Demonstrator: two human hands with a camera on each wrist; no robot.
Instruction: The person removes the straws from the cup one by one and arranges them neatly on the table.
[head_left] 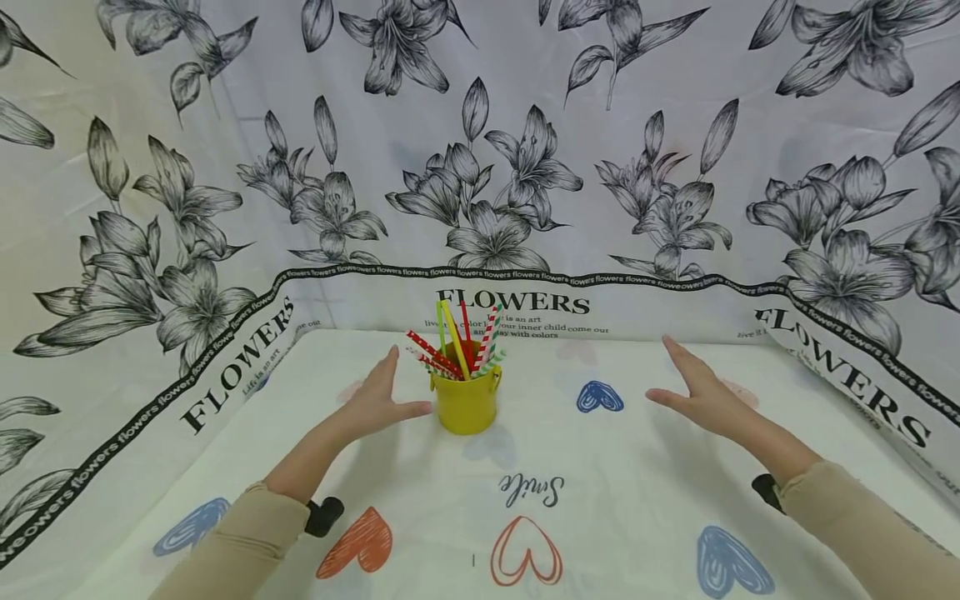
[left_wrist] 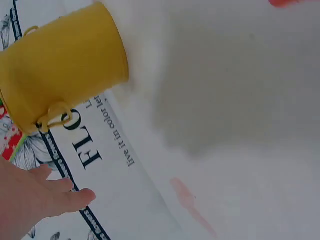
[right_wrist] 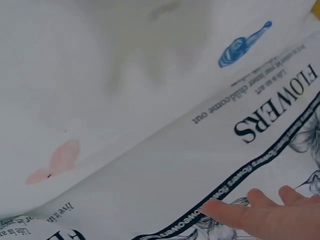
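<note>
A small yellow bucket (head_left: 467,407) with side handle loops stands upright on the table. Several paper straws (head_left: 486,337), striped, dotted and plain in red, green and yellow, lean out of its top. My left hand (head_left: 381,398) hovers just left of the bucket, apart from it, thumb spread from the straight fingers. In the left wrist view the bucket (left_wrist: 65,65) appears sideways, beyond the left hand's fingers (left_wrist: 60,197). Well to the right of the bucket, my right hand (head_left: 701,396) is held above the table, fingers extended and holding nothing.
The white tablecloth (head_left: 420,500) carries printed hearts and the word Smile. A flower-printed curtain (head_left: 510,225) rises behind the table and along both sides. A blue printed heart (head_left: 600,397) lies between the bucket and the right hand.
</note>
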